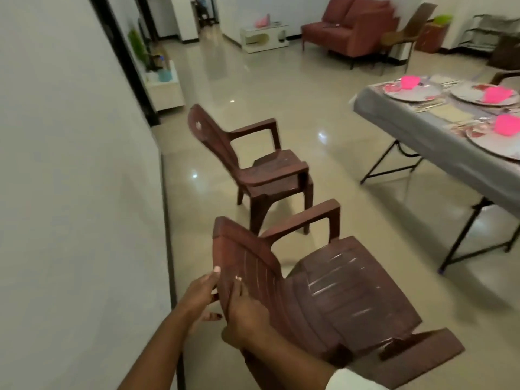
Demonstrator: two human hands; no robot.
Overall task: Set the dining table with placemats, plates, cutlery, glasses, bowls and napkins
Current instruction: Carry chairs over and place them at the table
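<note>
Brown plastic chair (323, 291) back is clasped by both our hands (202, 294), while the table (422, 133) at two o'clock looks mostly set.

indoor lighting is moderate and even, from overhead. white glare spots sit on the glossy beige tiled floor (281, 88). motion blur softens the grey-clothed folding table (416, 136) and distant furniture. wide-angle distortion bends the frame edges. shadows are soft.
</note>
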